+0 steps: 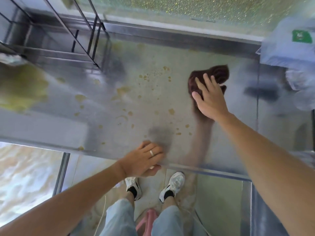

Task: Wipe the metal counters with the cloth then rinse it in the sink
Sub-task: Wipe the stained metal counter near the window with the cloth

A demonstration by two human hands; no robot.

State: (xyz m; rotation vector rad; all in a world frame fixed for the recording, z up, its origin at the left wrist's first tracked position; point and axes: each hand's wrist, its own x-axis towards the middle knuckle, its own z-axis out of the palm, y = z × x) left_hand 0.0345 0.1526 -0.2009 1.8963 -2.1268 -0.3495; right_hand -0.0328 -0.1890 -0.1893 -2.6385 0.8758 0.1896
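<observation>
A dark brown cloth [216, 74] lies bunched on the metal counter [144, 103], right of centre. My right hand [210, 97] presses flat on the cloth with fingers spread and straight. My left hand [144, 159] rests on the counter's front edge, fingers on top and thumb under the lip; it wears a ring. Yellowish spots and smears dot the counter's middle and left. The sink is not in view.
A black wire rack [81, 31] stands at the back left. A pale blue pack with a green label [293, 43] and plastic bags [301, 86] sit at the right. A yellow-green patch [22, 87] lies far left. My feet stand on tiled floor below.
</observation>
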